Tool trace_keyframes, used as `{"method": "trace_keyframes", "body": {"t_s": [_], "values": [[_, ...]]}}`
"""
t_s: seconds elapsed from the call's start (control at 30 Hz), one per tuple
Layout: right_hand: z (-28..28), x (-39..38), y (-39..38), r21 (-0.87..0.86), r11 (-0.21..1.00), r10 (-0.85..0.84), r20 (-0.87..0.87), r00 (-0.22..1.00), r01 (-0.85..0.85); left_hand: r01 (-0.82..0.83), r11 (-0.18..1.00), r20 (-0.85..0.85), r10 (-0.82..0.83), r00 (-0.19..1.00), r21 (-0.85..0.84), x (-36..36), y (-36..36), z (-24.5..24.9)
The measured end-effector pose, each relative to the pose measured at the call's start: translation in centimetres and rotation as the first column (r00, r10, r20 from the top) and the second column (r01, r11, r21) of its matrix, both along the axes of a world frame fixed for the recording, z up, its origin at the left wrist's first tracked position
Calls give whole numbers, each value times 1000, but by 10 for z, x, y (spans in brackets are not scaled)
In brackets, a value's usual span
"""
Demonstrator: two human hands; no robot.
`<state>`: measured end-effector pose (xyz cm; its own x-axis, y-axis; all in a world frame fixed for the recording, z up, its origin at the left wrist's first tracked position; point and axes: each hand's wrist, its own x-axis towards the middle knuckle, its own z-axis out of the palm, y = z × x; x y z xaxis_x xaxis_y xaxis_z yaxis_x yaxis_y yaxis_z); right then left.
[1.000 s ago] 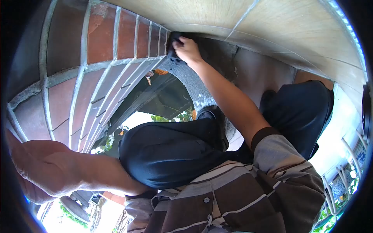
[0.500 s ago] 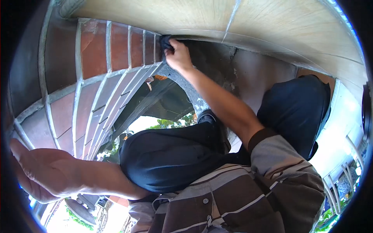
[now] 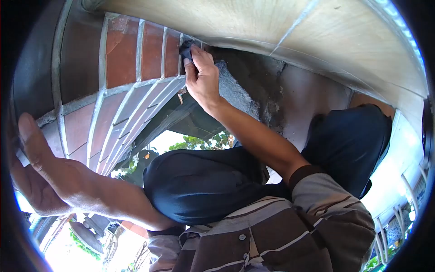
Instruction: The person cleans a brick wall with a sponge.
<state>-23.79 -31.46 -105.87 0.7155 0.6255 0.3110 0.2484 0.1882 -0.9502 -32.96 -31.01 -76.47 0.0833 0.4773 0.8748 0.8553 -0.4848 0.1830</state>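
A crumpled dark cloth (image 3: 186,49) is pinched in my right hand (image 3: 203,78), pressed to the far end of the red-brown tiled surface (image 3: 121,52). Thumb and fingers close around the cloth, right at the tile edge beside the pale wall. My left hand (image 3: 54,177) is at the left edge of the view, thumb raised and fingers stretched out, with no object visible in it. It overlaps the lower tiles, and some of its fingertips are hidden at the dark border.
A smooth pale tiled wall (image 3: 253,22) curves overhead. Rough grey cement (image 3: 238,88) lies beyond my right wrist. My bent knees in dark trousers (image 3: 195,186) fill the middle and right. White curved bars (image 3: 398,222) stand at the lower right.
My right hand and the cloth have shifted slightly left and down along the tiles. My left thumb has lifted higher. The view has tilted a little.
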Motion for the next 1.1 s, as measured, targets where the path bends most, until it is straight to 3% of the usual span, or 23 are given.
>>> {"method": "trace_keyframes", "body": {"t_s": [0.03, 0.1, 0.17, 0.23, 0.3, 0.33, 0.37, 0.4, 0.43, 0.5, 0.57, 0.67, 0.73, 0.77, 0.83, 0.9, 0.93, 0.97, 1.03, 1.1], "values": [[6, -2, -2, 31, 999, -6, -29, 1000, 7, -8, 1000, -1, 8, 1000, -9, 2, -2, 0], [-41, 5, 9, 67, 997, -27, 8, 1000, 26, -17, 1000, 1, 17, 1000, -16, 10, -4, -1], [-98, 19, 9, -379, 912, 130, -103, 986, -160, -20, 1000, 2, 20, 1000, -23, 14, -8, -3], [-81, 28, 15, -444, 879, 138, -108, 984, -172, -20, 999, 5, 20, 1000, -30, 18, -9, -5], [-39, 21, 9, -366, 917, 72, -240, 968, -159, -26, 999, 4, 26, 1000, -42, 18, -8, -5], [-21, 10, 7, -243, 962, 76, -199, 977, -125, -31, 999, 1, 31, 1000, -39, 18, -6, -5], [0, 0, 7, -3, 1000, 2, -127, 992, -3, -34, 999, 0, 34, 999, -37, 16, -5, -5], [12, 1, 9, 52, 999, 9, -111, 994, -3, -39, 998, -2, 39, 999, -41, 17, -6, -4], [19, 0, 7, 105, 995, 13, -95, 995, -3, -47, 998, -3, 47, 999, -45, 18, -5, -5], [-20, 13, 10, 140, 989, 49, 44, 998, -55, -48, 998, 1, 48, 999, -37, 23, -5, -4], [-64, 22, 9, 7, 997, 79, 162, 984, -81, -36, 999, 16, 37, 999, -29, 26, -7, -5], [-100, 22, 10, -317, 942, 118, 1, 993, -112, -40, 997, 6, 40, 999, -67, 33, -16, -2], [-67, 27, 13, -445, 861, 200, -146, 969, -245, -99, 992, -38, 96, 995, -72, 20, -15, 2], [-48, 19, 14, -179, 979, 81, -89, 993, -96, -148, 986, -79, 142, 987, -74, -2, -10, 7], [6, 10, 11, 109, 994, 10, -11, 1000, -9, -188, 980, -74, 183, 980, -62, -11, -5, 5], [30, 9, 11, 248, 967, 34, 85, 996, -54, -154, 987, -37, 152, 988, -54, 1, -7, 3], [19, 13, 12, 262, 961, 72, 83, 994, -91, -125, 991, -31, 124, 992, -48, 8, -8, 2], [-1, 19, 11, 170, 973, 144, 87, 986, -157, -73, 996, -57, 70, 996, -49, 21, -13, 1], [-44, 27, 14, 117, 985, 97, 226, 969, -126, -9, 999, -69, 7, 998, -34, 29, -12, 2], [-74, 27, 7, -129, 991, 64, 366, 929, -18, 10, 999, -59, -13, 998, -48, 25, -12, 1]]}}
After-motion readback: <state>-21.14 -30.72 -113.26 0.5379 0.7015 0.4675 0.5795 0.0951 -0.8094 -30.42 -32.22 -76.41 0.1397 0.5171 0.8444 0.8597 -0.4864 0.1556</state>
